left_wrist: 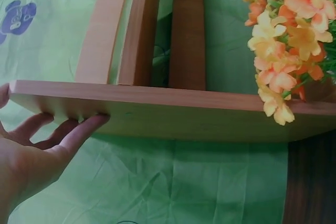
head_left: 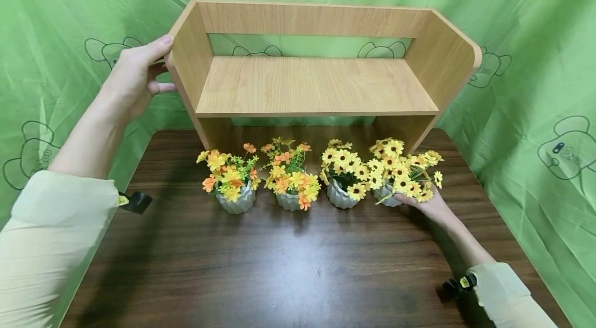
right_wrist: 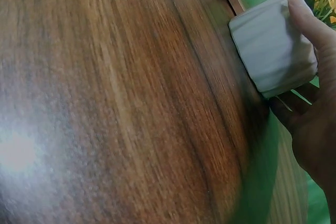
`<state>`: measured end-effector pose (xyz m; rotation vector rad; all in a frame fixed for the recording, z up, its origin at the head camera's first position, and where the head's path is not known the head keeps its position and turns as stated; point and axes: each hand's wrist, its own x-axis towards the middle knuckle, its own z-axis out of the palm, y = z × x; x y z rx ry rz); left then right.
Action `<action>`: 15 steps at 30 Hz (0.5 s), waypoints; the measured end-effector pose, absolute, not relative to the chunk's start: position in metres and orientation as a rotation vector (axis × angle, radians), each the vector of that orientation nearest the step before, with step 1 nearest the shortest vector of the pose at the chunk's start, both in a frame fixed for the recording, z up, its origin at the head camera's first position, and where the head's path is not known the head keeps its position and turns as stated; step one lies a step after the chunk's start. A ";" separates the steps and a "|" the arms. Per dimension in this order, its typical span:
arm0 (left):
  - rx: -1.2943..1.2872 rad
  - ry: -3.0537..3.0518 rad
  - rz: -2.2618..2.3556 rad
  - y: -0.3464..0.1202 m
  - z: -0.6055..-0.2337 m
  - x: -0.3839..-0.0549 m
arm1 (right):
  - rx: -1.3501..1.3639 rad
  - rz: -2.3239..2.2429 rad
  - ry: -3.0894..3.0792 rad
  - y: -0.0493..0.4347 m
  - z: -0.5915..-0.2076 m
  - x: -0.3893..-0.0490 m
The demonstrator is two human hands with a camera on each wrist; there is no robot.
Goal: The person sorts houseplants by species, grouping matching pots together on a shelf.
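Note:
My left hand (head_left: 132, 72) touches the left side panel of a light wooden shelf (head_left: 316, 85). In the left wrist view its spread fingers (left_wrist: 86, 129) press on the panel's outer face, the thumb at the edge. With my right hand (head_left: 430, 206) I grip a white fluted pot of yellow, dark-centred daisies (head_left: 400, 170), the rightmost in a row. Its thumb lies on the pot's wall (right_wrist: 275, 45) in the right wrist view; the fingers behind are partly hidden. Left of it stands another daisy pot (head_left: 342, 194), then two pots of orange and yellow flowers (head_left: 291, 201).
The potted plants stand in front of the shelf on a dark wooden table (head_left: 279, 261). Green curtain cloth (head_left: 535, 48) with line-drawn bears hangs behind and at both sides. A black wrist device (head_left: 458, 285) sits at my right sleeve, another (head_left: 135, 202) at the left.

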<state>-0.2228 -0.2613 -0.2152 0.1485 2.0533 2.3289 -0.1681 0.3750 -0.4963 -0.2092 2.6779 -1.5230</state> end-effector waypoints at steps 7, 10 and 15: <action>0.093 1.934 2.394 -0.265 -0.213 -0.226 | -0.234 -1.587 2.649 0.376 -0.497 -0.168; 0.086 1.938 2.394 -0.265 -0.213 -0.226 | -0.230 -1.611 2.637 0.376 -0.497 -0.168; 0.084 1.945 2.396 -0.264 -0.213 -0.228 | -0.209 -1.669 2.615 0.376 -0.495 -0.167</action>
